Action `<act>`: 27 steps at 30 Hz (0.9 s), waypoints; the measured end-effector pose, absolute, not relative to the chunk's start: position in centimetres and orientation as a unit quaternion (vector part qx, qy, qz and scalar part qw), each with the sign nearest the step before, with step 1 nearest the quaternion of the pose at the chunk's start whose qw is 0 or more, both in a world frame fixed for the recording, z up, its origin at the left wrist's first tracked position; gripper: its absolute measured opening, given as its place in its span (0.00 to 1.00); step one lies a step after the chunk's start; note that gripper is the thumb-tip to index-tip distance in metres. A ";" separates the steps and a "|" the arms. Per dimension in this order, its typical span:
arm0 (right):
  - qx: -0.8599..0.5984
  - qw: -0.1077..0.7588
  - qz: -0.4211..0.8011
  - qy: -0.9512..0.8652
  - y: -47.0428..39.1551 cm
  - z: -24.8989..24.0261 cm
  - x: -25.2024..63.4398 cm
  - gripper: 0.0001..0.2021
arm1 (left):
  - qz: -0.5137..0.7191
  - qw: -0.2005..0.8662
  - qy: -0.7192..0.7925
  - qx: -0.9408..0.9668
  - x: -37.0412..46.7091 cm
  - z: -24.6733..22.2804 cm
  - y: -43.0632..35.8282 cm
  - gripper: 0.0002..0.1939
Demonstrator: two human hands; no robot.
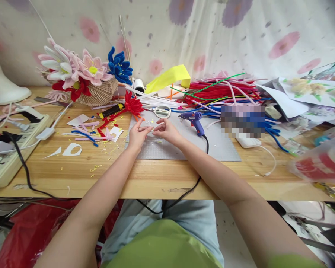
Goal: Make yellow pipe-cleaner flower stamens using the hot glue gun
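Observation:
My left hand [138, 134] and my right hand [167, 130] face each other over the grey cutting mat [178, 150], fingertips almost touching. The fingers of both are bent into a pinch. Whatever they hold is too small to make out. Small white and yellow scraps [150, 121] show just beyond the fingertips. Behind my left hand lies a red pipe-cleaner flower [133, 105], its orange stem ends reaching close to the fingers. White-handled scissors [162, 111] rest past my right hand. A purple glue gun [194, 122] lies on the mat to the right.
Yellow clippings, paper offcuts [72, 149] and a black-yellow utility knife [111, 111] lie left. Finished flowers [93, 70] stand at the back left. Bundled pipe cleaners [212, 91] fill the back. A power strip [19, 152] sits far left; the glue gun's black cord [207, 149] crosses the table edge.

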State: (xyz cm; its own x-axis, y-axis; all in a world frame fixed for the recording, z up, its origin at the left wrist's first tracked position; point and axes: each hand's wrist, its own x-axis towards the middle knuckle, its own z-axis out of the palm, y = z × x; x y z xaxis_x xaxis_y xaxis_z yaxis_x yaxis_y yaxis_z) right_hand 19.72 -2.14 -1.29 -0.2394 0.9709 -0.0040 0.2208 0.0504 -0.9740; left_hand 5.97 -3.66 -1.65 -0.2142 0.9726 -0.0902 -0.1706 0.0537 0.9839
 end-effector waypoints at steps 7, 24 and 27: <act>-0.523 0.392 0.420 -0.630 -1.5 -2.0 18.9 0.20 | 0.551 0.513 0.527 0.394 6.0 -1.5 -3.8 0.39; -0.446 0.393 0.538 -0.597 -1.9 -2.3 19.0 0.21 | 0.604 0.483 0.485 0.408 6.5 -2.1 -3.8 0.41; -0.441 0.384 0.499 -0.640 -1.9 -2.1 19.5 0.24 | 0.612 0.464 0.494 0.408 6.4 -2.1 -3.6 0.40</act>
State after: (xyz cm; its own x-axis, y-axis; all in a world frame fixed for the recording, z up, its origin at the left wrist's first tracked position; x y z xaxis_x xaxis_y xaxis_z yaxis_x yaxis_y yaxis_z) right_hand 19.48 -1.93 -2.14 -0.3173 0.9469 0.0516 0.1817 0.1142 -0.9767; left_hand 6.42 -3.64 -2.09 -0.2373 0.9705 0.0415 -0.1651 -0.0824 0.9828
